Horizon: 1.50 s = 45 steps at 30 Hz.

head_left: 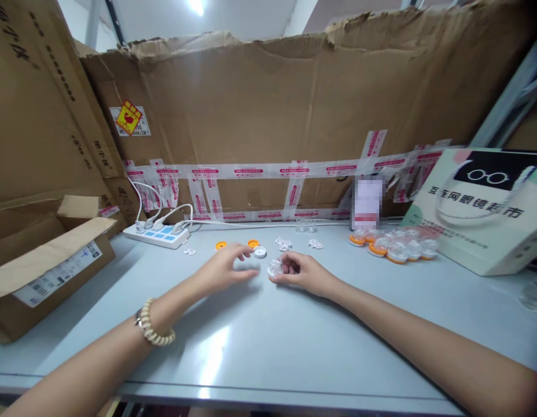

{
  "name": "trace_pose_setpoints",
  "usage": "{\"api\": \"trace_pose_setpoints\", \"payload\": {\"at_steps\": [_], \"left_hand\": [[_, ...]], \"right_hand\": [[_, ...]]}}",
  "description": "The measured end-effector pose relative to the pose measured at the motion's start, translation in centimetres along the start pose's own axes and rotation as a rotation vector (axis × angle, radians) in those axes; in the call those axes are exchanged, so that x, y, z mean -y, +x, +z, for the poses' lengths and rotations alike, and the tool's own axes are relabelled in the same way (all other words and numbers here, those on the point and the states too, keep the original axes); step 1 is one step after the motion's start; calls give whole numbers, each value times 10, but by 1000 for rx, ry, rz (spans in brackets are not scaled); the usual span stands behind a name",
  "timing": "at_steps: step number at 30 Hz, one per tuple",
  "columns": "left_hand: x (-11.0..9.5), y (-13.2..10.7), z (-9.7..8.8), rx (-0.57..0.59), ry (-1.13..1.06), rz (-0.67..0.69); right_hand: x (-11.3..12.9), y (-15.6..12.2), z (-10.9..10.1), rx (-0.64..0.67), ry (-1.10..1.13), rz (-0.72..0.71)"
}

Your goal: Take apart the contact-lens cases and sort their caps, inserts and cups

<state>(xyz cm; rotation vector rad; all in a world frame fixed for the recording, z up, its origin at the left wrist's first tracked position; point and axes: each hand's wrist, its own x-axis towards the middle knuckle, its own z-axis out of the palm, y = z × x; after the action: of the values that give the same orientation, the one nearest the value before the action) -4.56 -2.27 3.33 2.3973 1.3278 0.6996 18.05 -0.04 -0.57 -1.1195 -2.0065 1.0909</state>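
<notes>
- The right hand (309, 273) pinches the clear-topped piece (275, 268) between thumb and bent fingers, the grip closed to the width of that piece; a hold from one side probably keeps its left and top free for the other hand
- That piece sits near the middle of the table (294, 336), between the two hands, with an orange edge showing at its base (whether it rests on the surface or is slightly lifted, I cannot tell)
- The left hand (228, 263) is open and holds nothing that I can see, thumb and fingers well apart and turned toward the piece, a spread that would suit taking hold of something small
- Just beyond its fingers lie a white disc (260, 252) and orange rings (220, 245), likely set there to be within easy reach
- White cut-out parts (283, 244) lie in two small heaps farther back, with clear cups (305, 226) behind them; grouping like with like presumably makes each kind easy to pick
- At the right, a cluster of round pieces (397, 246), clear above and orange or white below, stands close together beside the paper bag (489, 208), perhaps to leave the middle free for handwork
- The power strip (157, 233) lies toward the back left, near the cardboard wall (251, 116), which seems to keep its cables away from the hands
</notes>
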Motion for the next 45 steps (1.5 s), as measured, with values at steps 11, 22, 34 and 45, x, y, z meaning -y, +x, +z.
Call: {"api": "trace_pose_setpoints", "payload": {"at_steps": [11,22,34,45], "left_hand": [[-10,12,47,7,-153,-4],[-9,9,54,-49,-220,-56],[-13,10,52,-47,-253,-99],[-16,5,47,-22,-264,-120]], "right_hand": [[-7,4,10,-32,79,-20],[6,0,15,-146,-13,-70],[8,1,14,-235,14,-205],[-42,38,-103,-768,-240,115]]}}
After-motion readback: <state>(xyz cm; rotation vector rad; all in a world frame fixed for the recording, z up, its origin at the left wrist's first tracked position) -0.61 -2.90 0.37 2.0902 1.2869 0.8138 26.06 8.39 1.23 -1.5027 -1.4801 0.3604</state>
